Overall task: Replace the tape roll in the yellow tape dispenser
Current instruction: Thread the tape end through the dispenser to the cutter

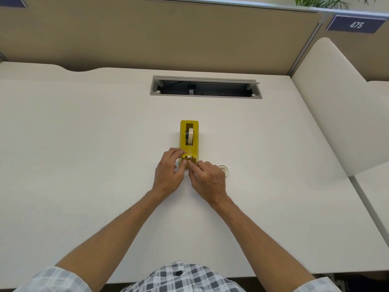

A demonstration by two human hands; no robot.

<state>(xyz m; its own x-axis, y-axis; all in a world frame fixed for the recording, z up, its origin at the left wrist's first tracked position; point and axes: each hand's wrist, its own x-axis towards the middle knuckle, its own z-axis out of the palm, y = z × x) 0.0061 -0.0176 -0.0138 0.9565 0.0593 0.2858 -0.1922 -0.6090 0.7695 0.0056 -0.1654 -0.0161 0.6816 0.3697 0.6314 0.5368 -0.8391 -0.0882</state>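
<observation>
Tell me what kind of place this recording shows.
Probably an open-plan office workstation: a white desk with a cable-access slot, fabric partition panels, and a numbered placard reading 475.

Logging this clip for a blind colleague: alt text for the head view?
Both hands, left hand and right hand, pinch at the cutter end of a yellow dispenser holding a roll on a white desk. A second roll lies flat beside the right hand.

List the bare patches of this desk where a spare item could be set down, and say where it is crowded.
Bare: the wide desk left of the yellow tape dispenser; the strip between it and the cable tray opening; the right side beyond the loose tape roll. Crowded: the dispenser's near end, where left hand and right hand meet.
</observation>
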